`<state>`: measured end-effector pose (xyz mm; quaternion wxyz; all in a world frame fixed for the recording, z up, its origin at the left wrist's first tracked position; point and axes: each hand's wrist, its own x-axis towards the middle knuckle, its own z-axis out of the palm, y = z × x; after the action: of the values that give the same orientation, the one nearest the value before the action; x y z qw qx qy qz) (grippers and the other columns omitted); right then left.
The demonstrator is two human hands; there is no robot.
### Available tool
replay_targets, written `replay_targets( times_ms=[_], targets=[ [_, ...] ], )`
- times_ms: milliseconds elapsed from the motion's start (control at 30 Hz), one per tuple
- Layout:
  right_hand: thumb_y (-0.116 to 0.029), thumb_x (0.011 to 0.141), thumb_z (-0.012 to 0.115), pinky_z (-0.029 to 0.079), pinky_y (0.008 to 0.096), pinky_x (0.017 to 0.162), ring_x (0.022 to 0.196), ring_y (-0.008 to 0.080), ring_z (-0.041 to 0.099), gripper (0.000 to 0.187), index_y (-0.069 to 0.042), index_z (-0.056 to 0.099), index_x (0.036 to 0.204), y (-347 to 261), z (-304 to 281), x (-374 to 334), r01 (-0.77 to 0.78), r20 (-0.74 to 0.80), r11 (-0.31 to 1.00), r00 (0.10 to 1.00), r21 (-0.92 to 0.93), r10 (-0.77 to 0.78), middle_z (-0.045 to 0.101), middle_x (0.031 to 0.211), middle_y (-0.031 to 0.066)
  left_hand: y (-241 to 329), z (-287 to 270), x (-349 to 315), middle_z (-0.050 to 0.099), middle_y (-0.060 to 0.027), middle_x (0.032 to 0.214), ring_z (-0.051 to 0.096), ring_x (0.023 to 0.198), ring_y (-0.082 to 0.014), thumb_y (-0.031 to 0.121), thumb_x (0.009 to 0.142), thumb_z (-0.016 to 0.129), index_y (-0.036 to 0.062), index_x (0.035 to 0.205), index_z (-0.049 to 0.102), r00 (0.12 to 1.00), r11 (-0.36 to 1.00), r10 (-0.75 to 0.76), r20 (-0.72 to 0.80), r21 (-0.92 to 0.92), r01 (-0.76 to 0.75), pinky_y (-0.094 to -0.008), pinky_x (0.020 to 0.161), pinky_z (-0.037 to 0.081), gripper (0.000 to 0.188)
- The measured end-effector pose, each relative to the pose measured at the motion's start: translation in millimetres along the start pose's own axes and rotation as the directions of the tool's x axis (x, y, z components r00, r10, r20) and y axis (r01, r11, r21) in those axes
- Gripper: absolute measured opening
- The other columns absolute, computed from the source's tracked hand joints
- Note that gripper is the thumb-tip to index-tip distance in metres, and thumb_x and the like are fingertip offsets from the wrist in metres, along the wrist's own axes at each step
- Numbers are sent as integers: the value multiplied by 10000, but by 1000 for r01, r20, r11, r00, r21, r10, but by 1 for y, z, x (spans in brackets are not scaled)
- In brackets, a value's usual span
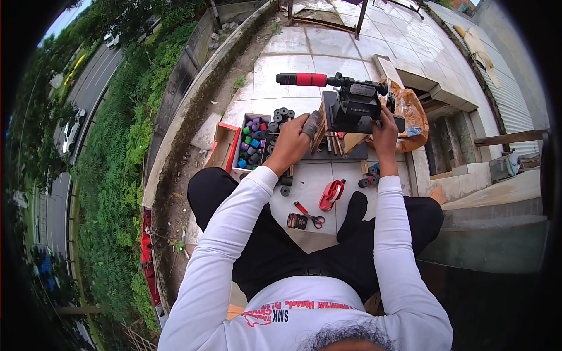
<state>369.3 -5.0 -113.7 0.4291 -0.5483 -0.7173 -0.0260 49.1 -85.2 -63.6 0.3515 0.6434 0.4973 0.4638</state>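
A black motor-like machine [360,102] stands on a small raised wooden stand [321,126] in front of me. Its shaft points left and carries a red roll [311,79] with a black section at the outer end. Left of the stand, my left hand [291,140] is closed round a dark grey roll [314,124]. My right hand [384,136] is at the machine's lower right side, its fingers bent against it; the machine partly hides what they grip.
A box [239,153] of coloured rolls stands left, with black rolls [282,114] beside it. Near my feet lie a red tape dispenser [332,195], scissors [317,221], a red cutter [300,207] and a small dark pack [297,220]. An orange bag [414,117] sits right, beside a stepped opening [453,131].
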Motion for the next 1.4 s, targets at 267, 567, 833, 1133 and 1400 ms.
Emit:
replay_targets(
  times_ms=[267, 567, 833, 1133, 1400],
  targets=[
    [168, 894, 546, 588, 362, 839, 1383, 321, 611, 691, -101, 642, 1523, -102, -26, -35, -100, -213, 993, 973, -55, 86, 518, 1637, 166, -25, -60, -30, 747, -312, 1123, 719, 1051, -468, 62, 964, 594, -34, 1262, 704, 887, 898, -207, 413, 441, 5, -502, 911, 541, 331],
    [37, 988, 668, 544, 436, 1063, 1314, 336, 648, 383, -66, 741, 1349, -178, 11, -71, -52, -63, 915, 994, 400, 84, 657, 1435, 151, 5, -112, 20, 572, -286, 1534, 509, 1502, -401, 529, 840, 934, -62, 1546, 495, 989, 964, 65, -136, 264, -27, -442, 1228, 413, 1020],
    [-41, 1025, 688, 519, 437, 1087, 1319, 344, 652, 334, -63, 735, 1355, -208, 17, -83, -81, -16, 882, 995, 464, 100, 685, 1408, 156, -14, -49, 28, 814, -102, 1071, 730, 944, -131, 165, 971, 861, -35, 1302, 736, 953, 955, -164, -255, -285, 88, -291, 839, 568, 407],
    [-157, 1078, 709, 557, 265, 828, 941, 93, 687, 324, -45, 732, 1381, -202, 37, -41, -297, 179, 691, 954, 659, 240, 792, 1171, 75, -20, -64, -7, 826, -74, 939, 684, 817, -72, 107, 997, 804, -66, 1156, 795, 975, 980, -161, -153, -144, 139, -285, 723, 553, 235],
    [-298, 968, 851, 551, 289, 659, 696, 119, 692, 398, -1, 805, 1229, -236, 69, 6, -442, 248, 657, 895, 611, 372, 791, 835, 90, 68, -130, -35, 810, -205, 1005, 775, 820, -310, 213, 978, 813, -7, 1189, 790, 985, 819, -165, -58, 548, 170, -405, 756, 571, 306]
  ],
)
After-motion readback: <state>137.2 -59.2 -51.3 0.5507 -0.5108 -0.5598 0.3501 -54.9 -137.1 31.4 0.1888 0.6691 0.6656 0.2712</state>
